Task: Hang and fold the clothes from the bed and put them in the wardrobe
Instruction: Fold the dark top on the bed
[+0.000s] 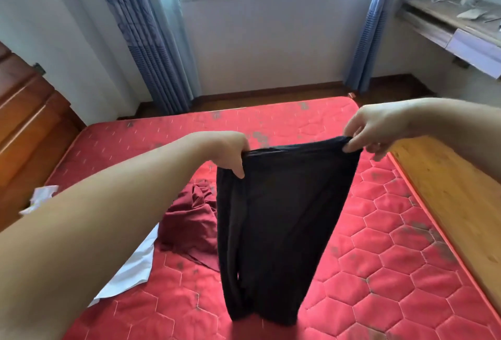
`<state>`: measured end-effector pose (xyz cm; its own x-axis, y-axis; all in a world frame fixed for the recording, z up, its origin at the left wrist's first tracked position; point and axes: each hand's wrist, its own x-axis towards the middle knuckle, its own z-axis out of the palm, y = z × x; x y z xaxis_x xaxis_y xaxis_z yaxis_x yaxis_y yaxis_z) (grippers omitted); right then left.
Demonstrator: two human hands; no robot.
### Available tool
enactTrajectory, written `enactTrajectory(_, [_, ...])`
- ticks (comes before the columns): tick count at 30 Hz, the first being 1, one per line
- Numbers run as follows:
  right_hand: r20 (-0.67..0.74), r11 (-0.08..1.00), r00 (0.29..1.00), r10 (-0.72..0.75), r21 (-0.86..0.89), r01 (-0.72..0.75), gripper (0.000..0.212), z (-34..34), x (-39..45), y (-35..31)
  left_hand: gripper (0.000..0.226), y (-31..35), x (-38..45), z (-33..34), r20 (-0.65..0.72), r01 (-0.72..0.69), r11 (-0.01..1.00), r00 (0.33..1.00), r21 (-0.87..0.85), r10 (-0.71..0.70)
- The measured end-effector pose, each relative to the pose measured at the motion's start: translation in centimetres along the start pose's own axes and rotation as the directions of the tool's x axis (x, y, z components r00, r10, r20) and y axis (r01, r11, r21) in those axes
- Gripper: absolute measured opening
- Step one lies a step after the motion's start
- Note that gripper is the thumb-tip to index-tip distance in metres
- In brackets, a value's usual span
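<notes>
A black garment (pixel 279 220) hangs in the air above the red quilted mattress (pixel 393 245), held up by its top edge. My left hand (pixel 230 152) grips the top left corner and my right hand (pixel 376 131) pinches the top right corner. The cloth drops straight down, its lower end close to the mattress. A crumpled dark red garment (pixel 189 220) lies on the mattress behind and left of the black one. A white garment (pixel 130 269) lies flat further left, partly hidden by my left forearm. No wardrobe is in view.
A wooden headboard (pixel 24 112) stands at the left and a wooden footboard (pixel 455 193) runs along the right edge of the bed. Blue curtains (pixel 146 36) flank a window at the back. A wall shelf with a drawer (pixel 461 33) sits at the right.
</notes>
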<state>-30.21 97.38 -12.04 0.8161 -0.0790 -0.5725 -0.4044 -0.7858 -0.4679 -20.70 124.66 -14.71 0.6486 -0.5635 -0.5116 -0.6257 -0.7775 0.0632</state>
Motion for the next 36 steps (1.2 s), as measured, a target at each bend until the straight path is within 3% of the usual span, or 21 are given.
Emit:
enactTrajectory(2, [-0.072,0.992,0.997,-0.012,0.123,0.021,0.012,-0.2,2.5,0.3,0.013,-0.3,2.3,-0.5,-0.098,0.026,0.996,0.995,0.086,-0.018])
enactTrajectory(3, [-0.091,0.963,0.996,-0.020,0.267,0.044,0.015,-0.5,3.6,0.2,0.016,-0.8,3.3,-0.9,-0.156,0.048,0.994,0.987,0.099,-0.032])
enactTrajectory(6, [-0.154,0.723,0.988,-0.030,0.679,0.127,0.025,-2.1,6.5,-0.7,0.036,-3.1,6.2,-3.3,-0.351,0.085,0.996,0.933,0.018,-0.073])
enactTrajectory(9, [-0.361,0.612,0.930,-0.061,0.723,0.320,0.013,-3.8,8.3,-2.9,0.038,-4.7,7.5,-6.8,-0.539,0.127,0.991,0.832,-0.046,-0.132])
enactTrajectory(12, [-0.585,0.669,0.802,-0.120,0.549,0.501,0.017,-5.9,8.7,-4.3,0.033,-5.4,7.9,-10.2,-0.686,0.240,0.970,0.702,-0.022,-0.190])
enactTrajectory(14, [-0.718,0.714,0.666,-0.202,0.358,0.602,0.014,-6.7,8.3,-4.7,0.027,-5.9,7.8,-11.5,-0.741,0.239,0.970,0.641,-0.054,-0.199])
enactTrajectory(17, [-0.820,0.803,0.416,-0.394,-0.086,0.590,0.017,-5.8,6.9,-3.8,0.023,-6.0,7.4,-10.9,-0.774,0.148,0.987,0.618,-0.055,-0.136])
enactTrajectory(19, [-0.792,0.795,0.321,-0.520,-0.311,0.521,0.018,-3.8,6.2,-2.1,0.024,-5.3,7.0,-8.8,-0.766,0.079,0.997,0.641,0.009,-0.044])
enactTrajectory(21, [-0.696,0.761,0.356,-0.623,-0.436,0.480,0.020,-0.8,5.7,0.4,0.030,-4.3,7.0,-5.2,-0.712,-0.005,0.997,0.699,0.079,0.059])
enactTrajectory(24, [-0.515,0.750,0.549,-0.658,-0.511,0.420,0.026,5.6,6.2,5.5,0.039,-2.8,8.1,2.9,-0.546,-0.144,0.979,0.814,0.144,0.200])
enactTrajectory(27, [-0.344,0.773,0.747,-0.569,-0.534,0.343,0.026,14.8,7.4,11.1,0.028,-0.8,10.4,14.0,-0.363,-0.193,0.961,0.896,0.199,0.255])
enactTrajectory(30, [-0.095,0.766,0.907,-0.410,-0.575,0.286,0.033,25.0,8.7,16.3,0.028,1.8,12.0,26.2,-0.184,-0.253,0.936,0.936,0.244,0.301])
enactTrajectory(33, [0.112,0.766,0.967,-0.229,-0.593,0.250,0.028,35.2,9.0,21.2,0.028,4.8,12.1,37.6,0.025,-0.308,0.919,0.950,0.248,0.311])
enactTrajectory(36, [0.303,0.777,0.952,-0.039,-0.590,0.220,0.032,44.3,8.3,25.5,0.032,7.6,11.1,46.9,0.208,-0.342,0.915,0.931,0.215,0.299])
